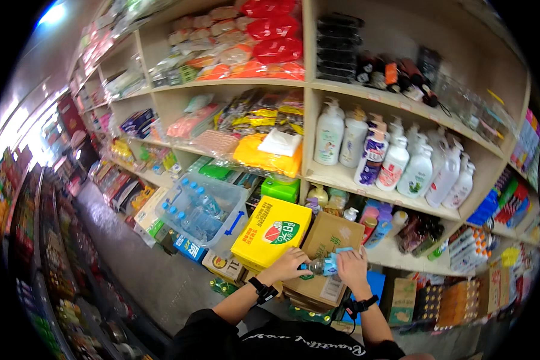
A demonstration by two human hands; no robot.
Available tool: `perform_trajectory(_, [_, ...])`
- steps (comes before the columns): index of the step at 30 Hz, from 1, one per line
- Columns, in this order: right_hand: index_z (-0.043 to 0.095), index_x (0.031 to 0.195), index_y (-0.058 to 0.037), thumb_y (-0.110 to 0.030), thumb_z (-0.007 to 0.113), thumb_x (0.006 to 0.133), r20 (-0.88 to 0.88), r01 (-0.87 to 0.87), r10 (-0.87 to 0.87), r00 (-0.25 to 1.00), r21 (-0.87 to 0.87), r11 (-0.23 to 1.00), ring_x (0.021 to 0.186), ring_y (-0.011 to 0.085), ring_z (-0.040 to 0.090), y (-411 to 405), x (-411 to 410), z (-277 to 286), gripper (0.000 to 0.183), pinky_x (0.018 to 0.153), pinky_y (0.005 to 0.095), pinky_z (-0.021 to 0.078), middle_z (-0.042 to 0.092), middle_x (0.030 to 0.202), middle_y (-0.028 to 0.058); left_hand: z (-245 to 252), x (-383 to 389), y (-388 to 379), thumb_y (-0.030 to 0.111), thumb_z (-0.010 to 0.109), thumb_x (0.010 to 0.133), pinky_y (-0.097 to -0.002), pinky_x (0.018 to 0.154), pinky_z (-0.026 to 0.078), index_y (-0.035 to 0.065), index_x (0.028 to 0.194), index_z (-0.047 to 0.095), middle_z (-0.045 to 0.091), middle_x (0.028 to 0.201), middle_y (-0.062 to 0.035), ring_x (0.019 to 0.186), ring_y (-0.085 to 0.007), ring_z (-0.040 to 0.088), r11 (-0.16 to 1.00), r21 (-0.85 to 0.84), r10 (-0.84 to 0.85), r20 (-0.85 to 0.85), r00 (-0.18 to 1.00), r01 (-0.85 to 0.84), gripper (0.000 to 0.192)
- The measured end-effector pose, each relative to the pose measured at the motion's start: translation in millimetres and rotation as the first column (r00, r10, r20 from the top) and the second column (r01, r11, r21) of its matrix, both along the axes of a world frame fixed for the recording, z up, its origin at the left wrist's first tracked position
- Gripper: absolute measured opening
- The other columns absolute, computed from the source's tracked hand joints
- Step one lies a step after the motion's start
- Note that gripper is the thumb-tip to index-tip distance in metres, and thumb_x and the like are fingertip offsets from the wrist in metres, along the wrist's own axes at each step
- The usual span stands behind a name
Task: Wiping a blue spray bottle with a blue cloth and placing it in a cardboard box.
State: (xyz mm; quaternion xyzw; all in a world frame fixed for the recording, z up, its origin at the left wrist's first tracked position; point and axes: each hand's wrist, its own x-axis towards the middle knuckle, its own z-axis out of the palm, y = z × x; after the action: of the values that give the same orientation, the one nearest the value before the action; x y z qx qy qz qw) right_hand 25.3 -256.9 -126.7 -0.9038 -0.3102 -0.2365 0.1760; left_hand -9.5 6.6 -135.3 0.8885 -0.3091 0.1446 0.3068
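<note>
A clear plastic bottle with a light blue label (pixel 329 265) lies on its side above a brown cardboard box (pixel 317 294). My left hand (pixel 289 265) is at its blue-capped neck, the fingers bent around that end. With my right hand (pixel 352 266) I grip the labelled body, and a light blue piece sticks up by the fingers. Just left of the cardboard stands a yellow carton (pixel 270 231) with a green and red printed mark. Farther left, a translucent plastic tub (pixel 238 198) with blue latches holds several blue-capped water bottles (pixel 200 211).
Wooden shelving (pixel 306 83) rises in front, with white pump bottles (pixel 416 173) and bagged goods (pixel 256 114). Cartons stand on the floor below, one a blue box (pixel 189 247). An aisle floor (pixel 153 279) runs along the left, with another stocked shelf (pixel 58 252) beyond it.
</note>
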Motion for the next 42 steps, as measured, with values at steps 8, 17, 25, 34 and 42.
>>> perform_trajectory(8, [0.067,0.091,-0.0033,-0.021,0.052,0.097,-0.034,0.185,-0.183,0.982,0.065,0.981,0.094,0.035,0.061,-0.7,9.9,-6.5,0.024,0.103,0.0535,0.0391,0.07,0.094,0.0153,-7.5,-5.6,-3.6,0.038,0.08,0.083,-0.0393,0.092,0.045,0.0054,0.096,0.067,0.067,0.094,-0.011,0.096,-0.0299,0.061,0.998,-0.024,0.061,0.05,0.997,-0.06,0.037])
perform_trajectory(17, [0.068,0.086,-0.0044,-0.019,0.053,0.097,0.019,0.172,-0.173,0.985,0.063,0.983,0.094,0.0329,0.063,-4.2,10.1,-6.6,0.024,0.105,0.058,0.0379,0.071,0.089,0.0144,-15.6,-1.9,-3.5,0.039,0.079,0.082,-0.0403,0.096,0.043,0.0038,0.098,0.068,0.066,0.097,-0.0126,0.101,-0.0305,0.059,1.0,0.006,0.022,0.028,0.999,-0.022,0.04])
perform_trajectory(25, [0.071,0.099,-0.0034,-0.032,0.054,0.1,-0.077,0.18,-0.184,0.98,-0.055,0.982,0.104,0.032,0.063,20.8,1.1,-7.0,0.033,0.112,0.0647,0.0279,0.072,0.097,0.0131,-9.4,3.0,-4.7,0.043,0.073,0.088,-0.0387,0.095,0.042,0.0027,0.096,0.072,0.068,0.083,-0.0114,0.09,-0.0273,0.061,1.0,0.005,-0.027,0.073,0.997,0.027,0.041])
perform_trajectory(34, [0.067,0.105,-0.0064,-0.032,0.056,0.099,-0.092,0.125,-0.13,0.987,-0.056,0.991,0.11,0.0299,0.061,34.9,-15.5,1.6,0.029,0.112,0.0653,0.0269,0.068,0.106,0.0111,-2.7,-6.5,-7.0,0.038,0.076,0.086,-0.0382,0.091,0.044,0.0046,0.094,0.072,0.07,0.087,-0.0113,0.088,-0.0281,0.062,0.999,0.02,0.037,-0.003,0.999,-0.037,0.035])
perform_trajectory(42, [0.067,0.102,-0.0047,-0.028,0.052,0.1,-0.087,0.377,-0.379,0.921,-0.039,0.925,0.111,0.0317,0.06,1.0,-0.6,-4.6,0.027,0.112,0.0677,0.0289,0.068,0.104,0.0132,-0.1,-4.9,-5.2,0.045,0.077,0.083,-0.0396,0.094,0.045,0.0052,0.097,0.075,0.07,0.089,-0.0137,0.095,-0.0316,0.062,0.997,0.028,0.072,-0.042,0.997,-0.071,0.042])
